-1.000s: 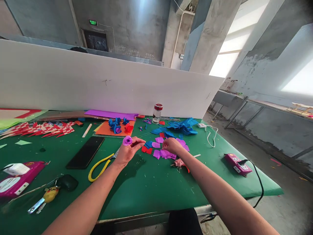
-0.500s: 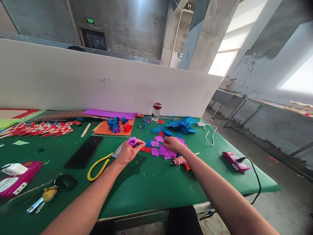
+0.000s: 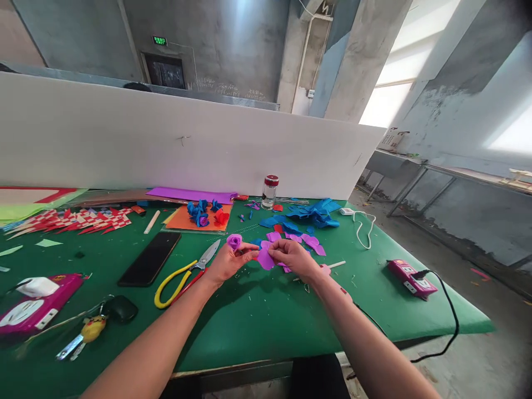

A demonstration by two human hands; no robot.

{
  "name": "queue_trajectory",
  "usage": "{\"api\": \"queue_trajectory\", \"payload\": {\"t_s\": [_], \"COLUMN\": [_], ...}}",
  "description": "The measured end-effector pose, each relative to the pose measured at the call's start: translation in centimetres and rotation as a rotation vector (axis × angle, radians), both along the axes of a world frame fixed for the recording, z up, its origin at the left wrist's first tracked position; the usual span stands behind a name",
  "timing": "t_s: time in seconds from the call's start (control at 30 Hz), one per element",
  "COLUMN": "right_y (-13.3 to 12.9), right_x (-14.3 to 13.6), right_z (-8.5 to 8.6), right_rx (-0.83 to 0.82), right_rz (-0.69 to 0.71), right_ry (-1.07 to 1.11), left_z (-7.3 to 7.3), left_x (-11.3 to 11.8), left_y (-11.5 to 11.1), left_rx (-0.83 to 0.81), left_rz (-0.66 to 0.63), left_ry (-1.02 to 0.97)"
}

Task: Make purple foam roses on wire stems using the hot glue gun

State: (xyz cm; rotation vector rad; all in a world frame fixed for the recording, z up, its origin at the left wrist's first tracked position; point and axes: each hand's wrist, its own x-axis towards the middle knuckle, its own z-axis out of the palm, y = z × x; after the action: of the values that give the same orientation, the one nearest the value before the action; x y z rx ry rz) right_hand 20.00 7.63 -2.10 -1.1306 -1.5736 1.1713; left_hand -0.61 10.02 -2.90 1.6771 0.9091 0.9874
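My left hand (image 3: 228,262) is closed around a small purple paper rose (image 3: 235,241), whose coiled head shows above the fingers. My right hand (image 3: 293,256) pinches a purple paper petal (image 3: 266,258) between thumb and fingertips, close to the left fingertips. Whether the left fingertips touch that petal I cannot tell. More purple petals (image 3: 313,244) lie on the green table beyond the right hand. Partly hidden under the right wrist is a pink glue gun (image 3: 325,269) with a white glue stick poking out.
Yellow-and-red-handled scissors (image 3: 195,271) and a black phone (image 3: 150,259) lie left of my hands. Finished blue flowers (image 3: 197,211) rest on orange paper. Behind are a red-lidded jar (image 3: 270,192) and blue crepe paper (image 3: 318,213). A pink power strip (image 3: 411,278) sits at right.
My right hand has come up from the petal pile with a purple petal and moved left, beside my left hand. The left hand still holds the rose. The view has shifted slightly.
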Motion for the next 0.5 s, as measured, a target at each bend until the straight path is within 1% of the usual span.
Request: {"api": "queue_trajectory", "payload": {"t_s": [0.07, 0.1, 0.13, 0.23, 0.27, 0.3, 0.4, 0.43, 0.5], "right_y": [-0.5, -0.7, -1.0, -2.0, -2.4, -2.7, -3.2, -3.1, -2.8], "right_x": [-1.0, -1.4, -1.7, -2.9, -3.3, -3.9, -5.4, -5.8, -6.4], "right_z": [-0.3, -0.5, -0.6, -1.0, -1.1, -1.1, -1.2, -1.2, -1.3], "right_rx": [0.002, 0.025, 0.065, 0.215, 0.213, 0.161, -0.133, -0.210, -0.293], "right_rz": [-0.025, -0.069, -0.140, -0.420, -0.466, -0.461, -0.326, -0.311, -0.328], "right_ry": [0.035, 0.029, 0.014, -0.006, 0.024, 0.082, 0.347, 0.423, 0.514], "left_z": [0.0, 0.0, -0.1, -0.1, -0.1, -0.1, -0.1, -0.1, -0.1], "left_x": [-0.1, -0.1, -0.1, -0.2, -0.2, -0.2, -0.2, -0.2, -0.2], "left_y": [-0.1, -0.1, -0.1, 0.2, 0.2, 0.3, 0.3, 0.3, 0.4], "left_rx": [-0.029, -0.024, -0.010, 0.050, 0.075, 0.098, 0.130, 0.129, 0.133], "left_rz": [-0.020, -0.006, 0.014, 0.078, 0.086, 0.081, 0.020, -0.001, -0.021], "left_ry": [0.032, 0.041, 0.044, 0.047, 0.056, 0.069, 0.076, 0.070, 0.074]}}
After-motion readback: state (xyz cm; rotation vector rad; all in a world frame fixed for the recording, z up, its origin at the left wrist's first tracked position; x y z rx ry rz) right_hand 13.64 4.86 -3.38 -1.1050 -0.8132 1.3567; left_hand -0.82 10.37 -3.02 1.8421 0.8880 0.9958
